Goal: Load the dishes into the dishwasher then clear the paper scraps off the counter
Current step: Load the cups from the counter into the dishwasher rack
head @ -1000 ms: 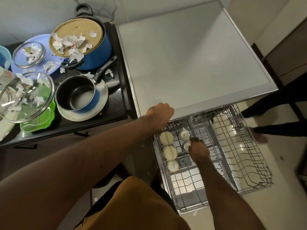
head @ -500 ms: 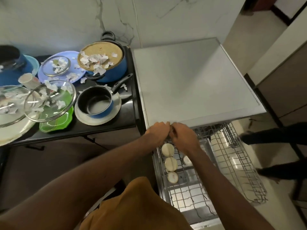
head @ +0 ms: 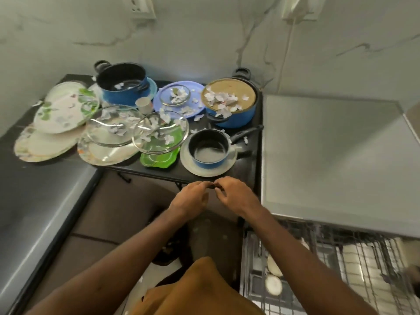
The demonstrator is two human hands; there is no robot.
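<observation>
Lowest in view, the pulled-out dishwasher rack point(head: 341, 269) sits at the right, with a few pale round dishes point(head: 273, 285) standing in its left row. Both forearms reach forward over it and converge. The left hand point(head: 189, 198) and right hand point(head: 238, 196) meet fingertip to fingertip in the air just short of the worktop point(head: 247, 162) edge. Their fingers are curled inward, and whether they pinch anything between them I cannot tell.

Just beyond, a small blue saucepan point(head: 210, 147) stands on a white plate point(head: 188, 160). Left of it a glass lid point(head: 159, 133) lies on a green plate point(head: 159, 159). Farther back, paper scraps point(head: 221, 98) litter the brown cover of a blue pot point(head: 234, 117), a blue plate point(head: 197, 92) and the lids. An open blue pot point(head: 122, 87) and floral plates point(head: 66, 108) fill the far left.
</observation>
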